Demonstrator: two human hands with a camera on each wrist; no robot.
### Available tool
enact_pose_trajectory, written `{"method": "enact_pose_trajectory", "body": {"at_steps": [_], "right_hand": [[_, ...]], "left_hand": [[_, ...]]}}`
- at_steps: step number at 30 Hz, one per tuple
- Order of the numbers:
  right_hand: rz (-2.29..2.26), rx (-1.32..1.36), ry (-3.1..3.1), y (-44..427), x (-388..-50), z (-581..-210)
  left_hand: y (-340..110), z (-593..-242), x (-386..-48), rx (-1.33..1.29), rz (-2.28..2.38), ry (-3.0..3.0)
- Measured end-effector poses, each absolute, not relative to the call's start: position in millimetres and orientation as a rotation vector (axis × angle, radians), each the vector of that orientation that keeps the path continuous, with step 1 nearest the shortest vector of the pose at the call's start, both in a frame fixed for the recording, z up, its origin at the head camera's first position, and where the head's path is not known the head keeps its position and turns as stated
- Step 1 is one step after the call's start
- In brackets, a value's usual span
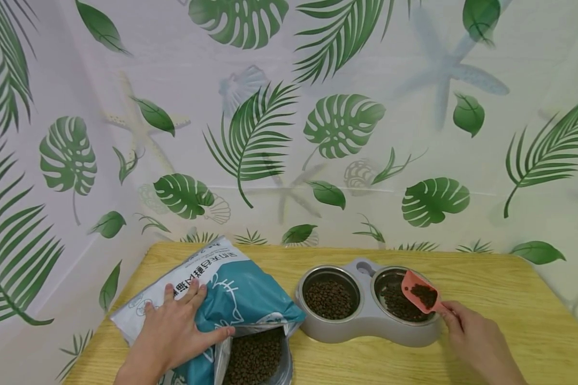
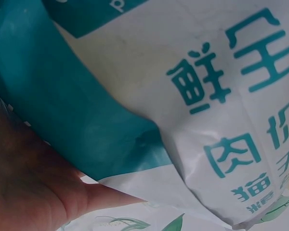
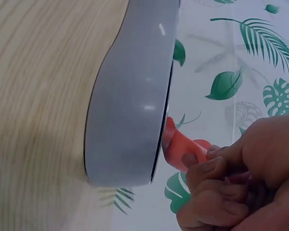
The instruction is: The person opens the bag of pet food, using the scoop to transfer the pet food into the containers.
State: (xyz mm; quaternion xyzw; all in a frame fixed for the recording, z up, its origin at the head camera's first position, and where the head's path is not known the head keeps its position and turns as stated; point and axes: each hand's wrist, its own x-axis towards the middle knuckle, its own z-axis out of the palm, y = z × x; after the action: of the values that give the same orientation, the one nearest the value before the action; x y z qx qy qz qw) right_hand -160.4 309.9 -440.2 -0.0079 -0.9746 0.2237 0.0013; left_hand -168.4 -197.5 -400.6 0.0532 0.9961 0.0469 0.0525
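Note:
A teal and white bag (image 1: 250, 289) (image 2: 101, 120) lies tilted on the table, its opening toward the front showing brown kibble (image 1: 253, 357). My left hand (image 1: 170, 329) (image 2: 33, 178) rests spread on the bag, thumb near the opening. My right hand (image 1: 481, 342) (image 3: 245, 178) grips the handle of a pink scoop (image 1: 416, 286) (image 3: 180, 148), which holds some kibble over the right bowl of a grey double feeder (image 1: 371, 330) (image 3: 127, 106). Kibble lies in the right bowl (image 1: 396, 303) and in the left bowl (image 1: 331, 300).
The feeder's small round recess (image 1: 364, 267) sits between the bowls at the back. A yellow wood-grain table (image 1: 510, 289) carries everything. Behind it hangs a pale sheet (image 1: 270, 214) printed with green leaves, starfish and shells.

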Motion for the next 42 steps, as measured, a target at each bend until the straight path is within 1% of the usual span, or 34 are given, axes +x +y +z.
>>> {"method": "enact_pose_trajectory", "body": {"at_steps": [9,14,21,26,31,34,36,39,42], "right_hand": [[0.447,0.097,-2.953,308.8,-162.6,-446.1],[0.426,0.092,-2.985,301.7,-165.2,-446.5],[0.342,-0.004,-2.996,300.8,-160.4,-442.6],[0.305,0.042,-2.894,299.5,-155.6,-444.3],[0.589,0.096,-2.899,288.4,-154.4,-441.8],[0.885,0.048,-3.004,276.5,-151.5,-436.4],[1.145,0.062,-3.044,267.8,-148.3,-434.7],[1.602,0.195,-3.023,253.8,-142.7,-436.6],[1.942,0.431,-2.938,238.2,-138.0,-443.4]], "left_hand": [[-197.3,-400.5,-170.0,0.153,0.135,3.031],[-196.7,-400.5,-169.7,0.161,0.135,3.039],[-196.6,-398.7,-171.5,0.152,0.139,3.021],[-196.7,-397.5,-173.0,0.147,0.133,3.003],[-197.0,-398.0,-172.0,0.142,0.145,2.996],[-197.7,-398.7,-171.2,0.134,0.157,2.992],[-198.3,-399.2,-171.1,0.134,0.153,2.994],[-199.1,-400.2,-171.2,0.134,0.146,3.000],[-199.2,-401.1,-171.2,0.139,0.135,3.009]]}}
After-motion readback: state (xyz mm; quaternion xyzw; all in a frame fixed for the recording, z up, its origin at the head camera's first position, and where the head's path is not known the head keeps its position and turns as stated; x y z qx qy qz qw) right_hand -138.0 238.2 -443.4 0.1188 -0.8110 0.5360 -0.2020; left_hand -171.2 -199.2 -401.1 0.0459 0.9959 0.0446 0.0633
